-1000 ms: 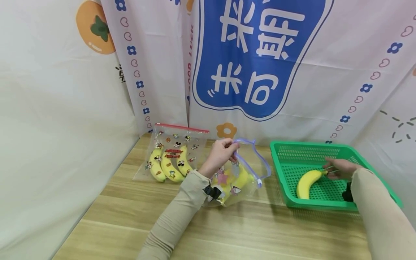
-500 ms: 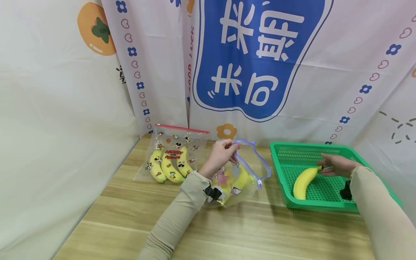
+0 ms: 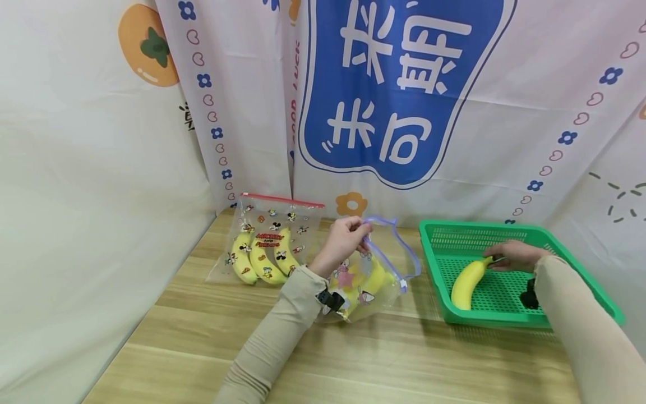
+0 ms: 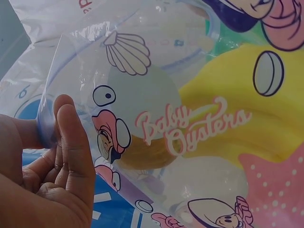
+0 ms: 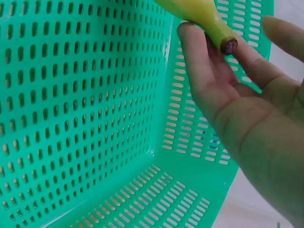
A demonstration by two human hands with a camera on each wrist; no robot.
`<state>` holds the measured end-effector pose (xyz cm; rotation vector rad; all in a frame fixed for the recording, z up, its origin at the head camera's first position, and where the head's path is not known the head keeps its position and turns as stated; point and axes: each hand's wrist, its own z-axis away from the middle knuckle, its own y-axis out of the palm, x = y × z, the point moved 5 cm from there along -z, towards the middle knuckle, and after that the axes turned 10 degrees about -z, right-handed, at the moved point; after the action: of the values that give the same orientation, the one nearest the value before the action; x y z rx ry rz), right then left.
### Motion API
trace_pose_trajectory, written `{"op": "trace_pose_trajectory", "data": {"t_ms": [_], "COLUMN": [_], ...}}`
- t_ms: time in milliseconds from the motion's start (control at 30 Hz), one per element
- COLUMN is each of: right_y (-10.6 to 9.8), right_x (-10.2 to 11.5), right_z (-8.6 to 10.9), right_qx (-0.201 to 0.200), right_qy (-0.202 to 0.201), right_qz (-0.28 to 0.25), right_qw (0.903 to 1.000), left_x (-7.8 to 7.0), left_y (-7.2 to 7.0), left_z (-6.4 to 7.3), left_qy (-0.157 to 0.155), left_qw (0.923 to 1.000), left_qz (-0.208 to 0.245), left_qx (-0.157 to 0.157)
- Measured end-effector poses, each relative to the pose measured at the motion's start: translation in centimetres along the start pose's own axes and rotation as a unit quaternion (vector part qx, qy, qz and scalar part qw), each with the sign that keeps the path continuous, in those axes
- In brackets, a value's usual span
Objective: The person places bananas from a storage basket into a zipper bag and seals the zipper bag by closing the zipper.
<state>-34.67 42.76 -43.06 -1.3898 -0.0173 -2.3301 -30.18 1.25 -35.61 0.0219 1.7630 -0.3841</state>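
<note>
My left hand (image 3: 343, 241) pinches the rim of a clear zip bag (image 3: 391, 297) whose purple mouth gapes. Through its printed plastic a yellow banana (image 4: 266, 114) shows in the left wrist view. Inside the green basket (image 3: 504, 321) lies a single banana (image 3: 468, 286), its stem towards my right hand (image 3: 516, 256). In the right wrist view, the fingers (image 5: 199, 61) reach under and beside the stem (image 5: 229, 45), while the thumb stands apart from it.
Left of the held bag, a red-topped zip bag (image 3: 282, 200) with several bananas lies on the wooden table (image 3: 212, 331). A printed curtain (image 3: 383, 112) hangs behind the table, and a white cloth (image 3: 101, 196) covers the left side.
My right hand has moved left, up to the banana's stem. The banana in the basket has shifted slightly left. My left hand has stayed at the bag's rim.
</note>
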Motion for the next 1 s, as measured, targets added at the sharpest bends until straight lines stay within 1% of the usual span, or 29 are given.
{"op": "trace_pose_trajectory", "data": {"t_ms": [100,200,267,433,533,633,667,767,1000], "right_y": [0.3,0.8,1.0,1.4,1.6,1.7,1.7,2.0,2.4], "right_x": [0.2,0.3,0.3,0.3,0.3,0.2,0.2,0.1,0.0], "right_z": [-0.1,-0.2,-0.2,-0.3,-0.5,-0.6,-0.7,-0.8,-1.3], "right_qx": [-0.008,-0.004,-0.004,-0.001,0.008,0.007,0.014,0.007,0.002], "right_qy": [0.011,0.018,0.024,0.030,0.028,0.037,0.037,0.048,0.047], "right_qz": [0.034,0.070,0.076,0.062,0.066,0.061,0.063,0.053,0.053], "right_qw": [0.9993,0.9974,0.9968,0.9977,0.9974,0.9974,0.9972,0.9974,0.9974], "left_x": [0.0,0.0,-0.1,-0.2,-0.2,-0.2,-0.2,-0.2,-0.1], "left_y": [0.0,0.0,0.0,-0.1,-0.1,-0.2,-0.2,-0.2,-0.2], "left_z": [0.0,0.0,0.0,0.1,0.1,0.2,0.2,0.2,0.1], "left_qy": [0.000,0.000,-0.001,-0.002,-0.002,-0.004,-0.005,-0.006,-0.002], "left_qw": [1.0000,1.0000,1.0000,1.0000,1.0000,1.0000,1.0000,1.0000,1.0000], "left_qz": [0.000,-0.002,0.001,0.002,-0.002,-0.001,-0.001,0.000,0.000], "left_qx": [0.000,-0.001,-0.001,-0.003,-0.003,-0.002,-0.002,-0.001,-0.003]}}
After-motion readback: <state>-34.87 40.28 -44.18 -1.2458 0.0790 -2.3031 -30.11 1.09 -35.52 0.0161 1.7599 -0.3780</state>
